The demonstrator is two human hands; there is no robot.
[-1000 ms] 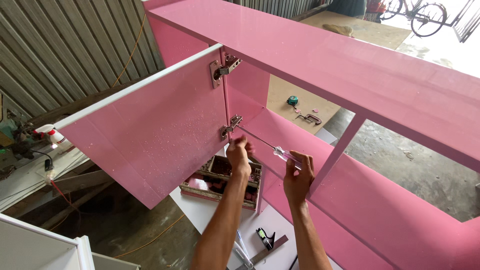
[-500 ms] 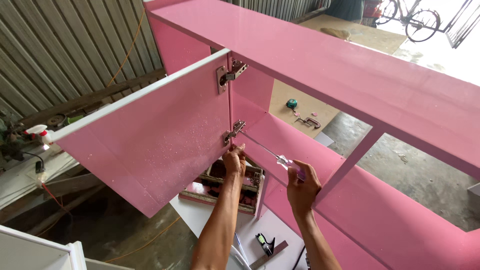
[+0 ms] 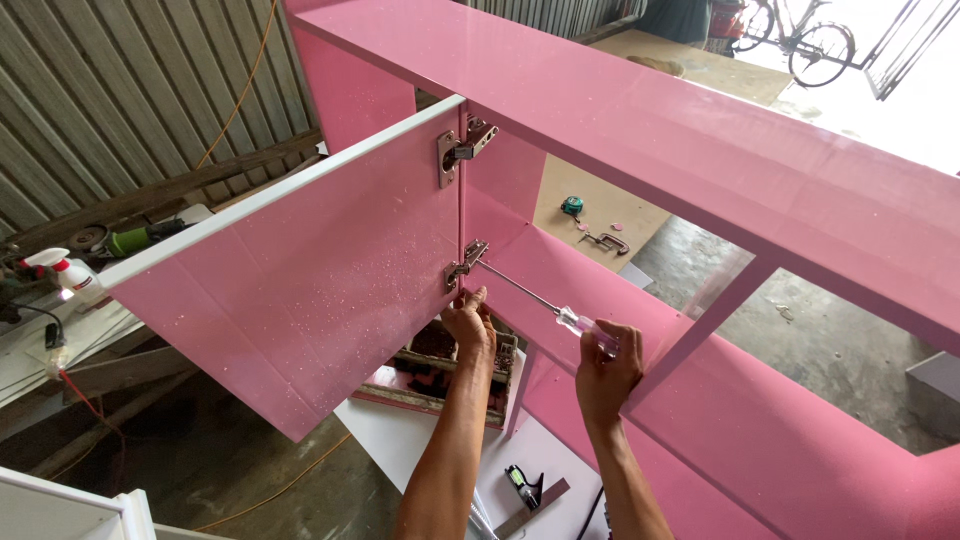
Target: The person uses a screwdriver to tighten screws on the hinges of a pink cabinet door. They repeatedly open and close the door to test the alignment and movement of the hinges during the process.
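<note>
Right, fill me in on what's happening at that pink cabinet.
A person is working on the lower metal hinge of the open glossy pink cabinet door. The right hand holds a long screwdriver with a clear handle, its tip set at that hinge. The left hand rests against the door's edge just below the hinge. The upper metal hinge joins the door to the pink cabinet frame.

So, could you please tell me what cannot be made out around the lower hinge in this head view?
- Tip of the clear-handled screwdriver: too small where it meets the lower metal hinge.
- Left hand fingertips: hidden at the pink door edge.
- Wooden box contents: partly covered by the left forearm.
- Right hand grips the handle.
</note>
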